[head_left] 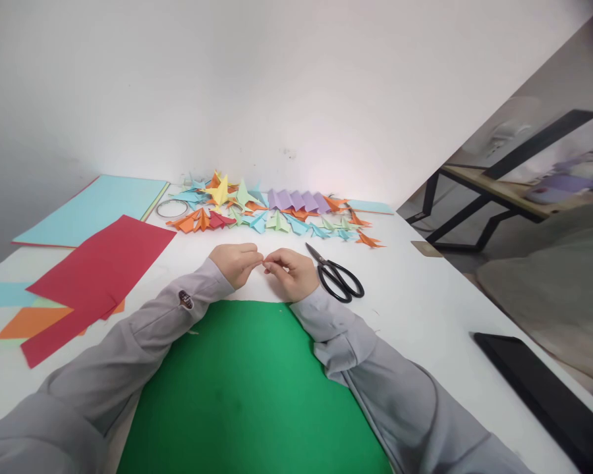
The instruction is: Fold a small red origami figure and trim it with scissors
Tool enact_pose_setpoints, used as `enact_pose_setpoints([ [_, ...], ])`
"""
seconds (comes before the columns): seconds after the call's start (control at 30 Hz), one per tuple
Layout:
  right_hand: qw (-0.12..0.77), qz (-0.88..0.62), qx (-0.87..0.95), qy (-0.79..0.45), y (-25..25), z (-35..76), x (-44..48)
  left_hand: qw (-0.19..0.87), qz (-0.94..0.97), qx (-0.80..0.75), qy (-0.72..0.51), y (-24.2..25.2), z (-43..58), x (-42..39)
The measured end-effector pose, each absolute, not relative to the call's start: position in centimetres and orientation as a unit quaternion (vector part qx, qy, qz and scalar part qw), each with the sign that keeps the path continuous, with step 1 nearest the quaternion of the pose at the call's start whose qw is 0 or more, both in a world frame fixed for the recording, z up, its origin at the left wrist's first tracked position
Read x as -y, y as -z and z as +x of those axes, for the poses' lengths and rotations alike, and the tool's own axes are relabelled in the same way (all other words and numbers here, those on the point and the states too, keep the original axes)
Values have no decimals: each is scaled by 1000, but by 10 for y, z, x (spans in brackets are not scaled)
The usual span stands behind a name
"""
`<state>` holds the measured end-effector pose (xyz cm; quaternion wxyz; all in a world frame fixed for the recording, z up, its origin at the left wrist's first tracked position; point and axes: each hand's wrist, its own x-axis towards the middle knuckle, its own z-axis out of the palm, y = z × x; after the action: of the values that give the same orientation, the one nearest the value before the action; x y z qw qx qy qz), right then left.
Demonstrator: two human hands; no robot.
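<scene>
Both hands meet above the far edge of a green sheet (257,388), their fingertips almost touching. My left hand (234,264) is closed, fingers pressed together in a pinch. My right hand (292,273) also pinches, with thumb and index finger together. Whatever lies between the fingertips is too small to make out. Just right of my right hand lie black-handled scissors (335,273), their tip pointing away. Beyond the hands stand folded paper pieces in several colours, among them a yellow one (219,191) and a purple pleated strip (298,201).
Red paper (103,263) and a light blue sheet (93,207) lie at the left, with orange paper (32,322) nearby. A wire ring (172,209) sits at the back. A black flat object (543,388) lies at the right edge. The wall (277,85) rises behind.
</scene>
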<state>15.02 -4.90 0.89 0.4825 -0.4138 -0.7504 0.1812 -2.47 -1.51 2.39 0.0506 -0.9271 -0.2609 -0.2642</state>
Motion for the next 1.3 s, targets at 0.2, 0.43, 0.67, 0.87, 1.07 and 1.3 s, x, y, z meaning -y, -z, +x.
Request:
enact_pose_setpoints([
  [0.2, 484, -412, 734, -238, -3, 149, 47, -1, -918, 253, 304, -19, -24, 14],
  [0.43, 515, -420, 681, -308, 2, 149, 43, -118, -875, 252, 395, -22, -23, 14],
  [0.67, 533, -418, 680, -280, 2, 149, 43, -107, -871, 257, 404, -25, -25, 15],
  [0.87, 533, -416, 699, -232, 1, 149, 45, -99, -876, 245, 404, -24, -26, 13],
  [1.07, 512, -420, 711, -238, -1, 149, 45, -98, -888, 228, 386, -22, -26, 8],
  [1.3, 524, -426, 697, -240, -2, 151, 45, -119, -874, 251, 399, -21, -27, 6],
])
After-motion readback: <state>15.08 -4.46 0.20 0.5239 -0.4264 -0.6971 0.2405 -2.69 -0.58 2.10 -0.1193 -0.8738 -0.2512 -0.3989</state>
